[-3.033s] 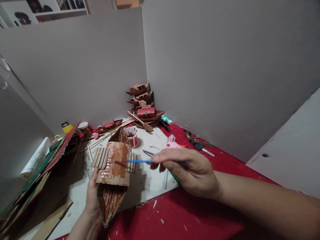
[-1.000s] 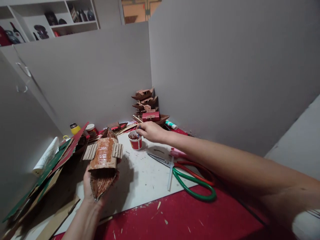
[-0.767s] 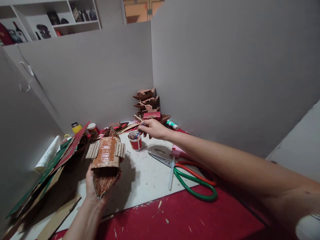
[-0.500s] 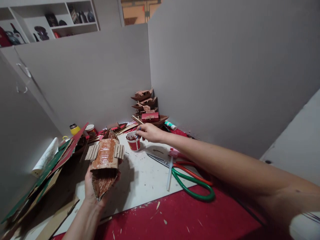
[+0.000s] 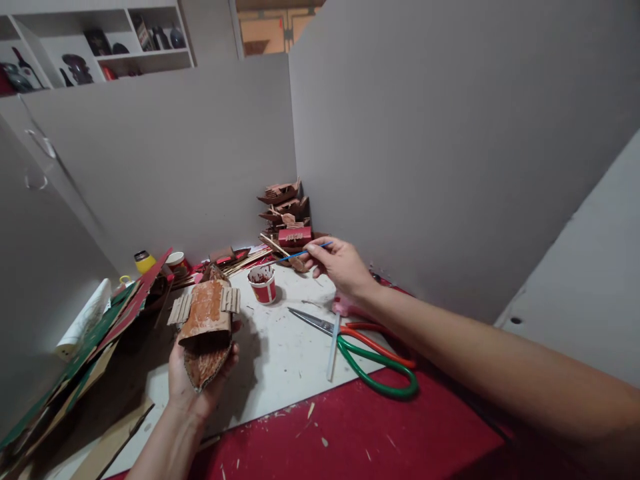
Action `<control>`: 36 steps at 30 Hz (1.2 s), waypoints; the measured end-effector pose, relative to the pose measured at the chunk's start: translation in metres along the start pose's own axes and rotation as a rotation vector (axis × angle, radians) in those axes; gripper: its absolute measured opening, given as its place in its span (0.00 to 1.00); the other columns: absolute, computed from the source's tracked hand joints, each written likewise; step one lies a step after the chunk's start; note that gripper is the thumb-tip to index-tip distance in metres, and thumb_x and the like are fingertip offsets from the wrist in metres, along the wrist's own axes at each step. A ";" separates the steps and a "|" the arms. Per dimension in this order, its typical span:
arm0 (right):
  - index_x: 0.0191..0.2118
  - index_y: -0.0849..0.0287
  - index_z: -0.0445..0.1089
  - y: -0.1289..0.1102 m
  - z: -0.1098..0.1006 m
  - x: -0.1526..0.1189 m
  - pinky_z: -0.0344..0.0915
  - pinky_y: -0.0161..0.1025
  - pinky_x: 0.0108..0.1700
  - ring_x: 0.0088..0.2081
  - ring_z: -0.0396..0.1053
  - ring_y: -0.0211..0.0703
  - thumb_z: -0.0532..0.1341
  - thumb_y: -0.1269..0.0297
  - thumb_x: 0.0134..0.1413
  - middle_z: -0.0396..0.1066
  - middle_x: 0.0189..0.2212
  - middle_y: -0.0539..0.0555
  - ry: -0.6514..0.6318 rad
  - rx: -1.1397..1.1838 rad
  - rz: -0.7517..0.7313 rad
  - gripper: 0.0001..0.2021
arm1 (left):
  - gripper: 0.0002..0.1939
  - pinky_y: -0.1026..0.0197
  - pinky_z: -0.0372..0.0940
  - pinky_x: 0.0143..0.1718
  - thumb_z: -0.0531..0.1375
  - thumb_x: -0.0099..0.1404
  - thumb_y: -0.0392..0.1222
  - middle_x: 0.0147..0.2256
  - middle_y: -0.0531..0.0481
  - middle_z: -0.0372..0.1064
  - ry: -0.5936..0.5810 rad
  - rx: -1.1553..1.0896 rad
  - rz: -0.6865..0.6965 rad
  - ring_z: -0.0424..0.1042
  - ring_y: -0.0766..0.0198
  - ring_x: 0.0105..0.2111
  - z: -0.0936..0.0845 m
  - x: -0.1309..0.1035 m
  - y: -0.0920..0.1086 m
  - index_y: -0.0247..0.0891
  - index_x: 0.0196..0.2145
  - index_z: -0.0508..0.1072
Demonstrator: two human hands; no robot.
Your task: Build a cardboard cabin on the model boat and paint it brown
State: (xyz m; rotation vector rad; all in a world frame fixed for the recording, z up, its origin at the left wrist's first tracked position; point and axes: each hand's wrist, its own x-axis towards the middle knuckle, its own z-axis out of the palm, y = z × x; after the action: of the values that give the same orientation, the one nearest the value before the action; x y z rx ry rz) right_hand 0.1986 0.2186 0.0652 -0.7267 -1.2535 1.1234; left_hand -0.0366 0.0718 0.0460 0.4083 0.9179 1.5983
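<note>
At lower left, the left hand [image 5: 180, 387], half-open and cupped, supports a brown corrugated-cardboard model boat [image 5: 206, 307] from beneath, fingers curled at its side. Near centre, the right hand [image 5: 345, 267] pinches a slim blue-handled brush [image 5: 296, 256], its tip close to the rim of a red-and-white paint cup [image 5: 263, 292] on the table [image 5: 280, 373]; contact is unclear. A loaded tip could drip on the table; a low wrist could snag the red-and-green-handled scissors [image 5: 315, 322]; a loosened palm could tip the boat.
</note>
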 end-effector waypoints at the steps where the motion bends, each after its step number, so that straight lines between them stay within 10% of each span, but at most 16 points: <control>1: 0.31 0.60 0.65 -0.004 -0.002 -0.008 0.64 0.27 0.18 0.21 0.68 0.32 0.68 0.52 0.43 0.74 0.24 0.51 0.002 0.036 0.004 0.18 | 0.26 0.56 0.68 0.19 0.42 0.66 0.42 0.32 0.28 0.76 -0.005 0.009 -0.011 0.74 0.53 0.19 0.000 0.000 -0.001 0.27 0.57 0.62; 10: 0.33 0.61 0.71 -0.020 0.003 -0.076 0.66 0.26 0.19 0.23 0.71 0.33 0.69 0.58 0.48 0.76 0.26 0.51 -0.195 0.324 0.059 0.12 | 0.23 0.56 0.66 0.17 0.42 0.66 0.42 0.31 0.28 0.75 0.005 0.055 -0.078 0.72 0.54 0.18 0.005 -0.002 -0.011 0.27 0.51 0.66; 36: 0.34 0.60 0.75 -0.030 -0.004 -0.096 0.70 0.31 0.25 0.25 0.72 0.36 0.64 0.59 0.55 0.75 0.24 0.53 -0.364 0.105 -0.110 0.09 | 0.16 0.57 0.66 0.17 0.50 0.62 0.37 0.32 0.36 0.76 -0.051 0.000 0.017 0.76 0.46 0.29 0.010 -0.005 -0.017 0.34 0.42 0.74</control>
State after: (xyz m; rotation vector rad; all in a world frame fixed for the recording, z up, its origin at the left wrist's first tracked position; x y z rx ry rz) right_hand 0.2161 0.1195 0.0573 -0.3783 -1.5053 1.2563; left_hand -0.0172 0.0699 0.0409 0.4566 0.8775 1.5963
